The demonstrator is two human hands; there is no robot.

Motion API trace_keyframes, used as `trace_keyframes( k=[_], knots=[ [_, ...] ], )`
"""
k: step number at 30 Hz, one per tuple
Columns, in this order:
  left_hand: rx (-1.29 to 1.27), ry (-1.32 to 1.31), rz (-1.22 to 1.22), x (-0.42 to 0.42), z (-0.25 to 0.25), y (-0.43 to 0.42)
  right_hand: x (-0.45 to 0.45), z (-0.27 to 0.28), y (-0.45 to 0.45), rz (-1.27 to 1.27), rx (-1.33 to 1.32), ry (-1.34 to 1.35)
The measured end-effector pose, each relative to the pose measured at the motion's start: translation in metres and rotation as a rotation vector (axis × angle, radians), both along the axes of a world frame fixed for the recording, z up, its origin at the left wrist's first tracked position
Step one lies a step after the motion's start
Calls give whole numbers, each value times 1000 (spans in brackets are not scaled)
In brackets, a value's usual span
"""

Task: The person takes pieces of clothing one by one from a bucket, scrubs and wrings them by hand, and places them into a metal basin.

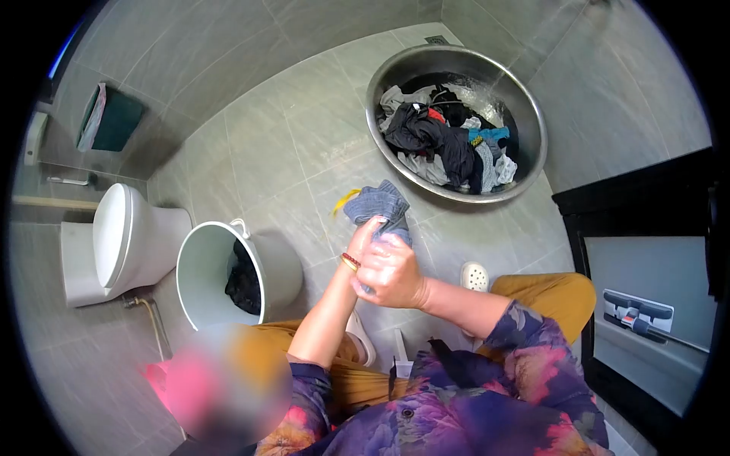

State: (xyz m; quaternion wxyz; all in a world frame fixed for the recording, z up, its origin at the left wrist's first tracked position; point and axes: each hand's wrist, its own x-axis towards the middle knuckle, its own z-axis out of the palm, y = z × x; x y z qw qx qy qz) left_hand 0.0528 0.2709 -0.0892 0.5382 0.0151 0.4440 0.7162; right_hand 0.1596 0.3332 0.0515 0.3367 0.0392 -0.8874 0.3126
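A bunched grey-blue cloth [379,207] with a yellow strip at one end is gripped in front of me, above the tiled floor. My left hand [365,239], with a beaded bracelet at the wrist, is closed on the cloth. Close against it, my right hand [390,272] forms a fist round the lower part, where a bit of cloth shows beneath the fingers. Beyond my hands, a large metal basin [461,196] holds water and a heap of dark, grey, white and blue clothes [437,144]. The exact kind of garment in my hands cannot be made out.
To the left stands a pale bucket [283,266] with dark cloth [243,281] inside. A white toilet [152,235] is beyond it, near the wall. On the right are a dark-framed door [646,266] and a flat mop [639,313]. A floor drain [436,39] lies behind the basin.
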Motion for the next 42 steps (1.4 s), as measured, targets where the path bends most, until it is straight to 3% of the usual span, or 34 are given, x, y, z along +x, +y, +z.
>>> trace_keyframes(
  k=[2,4,5,6,11,12,13,14,15,16,18,19,20,21,22,24,25,27,28,30,31,32,34,35,37,38,40,42],
  knots=[
    [-89,-62,-44,-2,9,4,1,-12,-2,210,108,-9],
    [-293,157,-152,2,47,11,2,-29,-2,280,129,-18],
    [-322,322,-196,-1,39,13,2,-35,-1,347,167,-49],
    [-323,319,-200,-1,32,15,3,-40,1,415,208,-79],
    [-442,503,-252,-2,19,19,10,-54,3,376,169,-190],
    [-441,504,-253,-5,16,16,11,-55,3,294,85,-234],
    [-427,348,-228,-8,10,9,11,-57,6,294,85,-234],
    [-411,188,-201,-8,-4,0,9,-59,10,184,-329,-234],
    [-163,295,-207,1,0,-4,7,-62,15,64,-741,-228],
    [-234,-302,4,8,5,-6,7,-67,28,118,-1253,-110],
    [0,-508,104,16,-8,-15,17,-89,52,104,-2117,-55],
    [1,-506,101,20,-3,-14,21,-112,52,105,-2115,-51],
    [58,-564,69,26,5,-10,26,-141,49,-59,-2123,-178],
    [114,-623,38,33,8,-6,23,-132,46,-224,-2118,-307],
    [29,-504,90,42,10,0,23,-122,41,-234,-2302,-391],
    [-113,-154,80,56,9,5,31,-93,28,56,-2392,-155],
    [-117,-151,82,56,10,3,36,-100,24,60,-2396,-156],
    [-517,652,-204,56,23,5,49,-116,26,190,-2491,-267],
    [-517,655,-205,56,16,3,55,-120,27,192,-2491,-264],
    [-366,917,-179,51,-10,-1,59,-111,30,208,-2169,-512],
    [-411,958,-298,45,-19,-4,62,-101,33,210,-2118,-578],
    [-411,962,-296,38,-1,-9,61,-90,34,213,-2115,-576],
    [26,248,-439,22,60,-19,64,-74,36,223,-2032,-635],
    [30,249,-443,16,68,-24,66,-56,36,220,-2031,-630],
    [281,45,-127,6,78,-32,68,-27,32,186,-2370,-515],
    [278,49,-122,9,74,-31,70,-28,26,192,-2371,-520],
    [381,-149,-64,21,61,-20,73,-33,11,432,-2630,-444],
    [505,-165,-73,30,82,-3,70,-12,-5,446,-2760,-457]
  ],
)
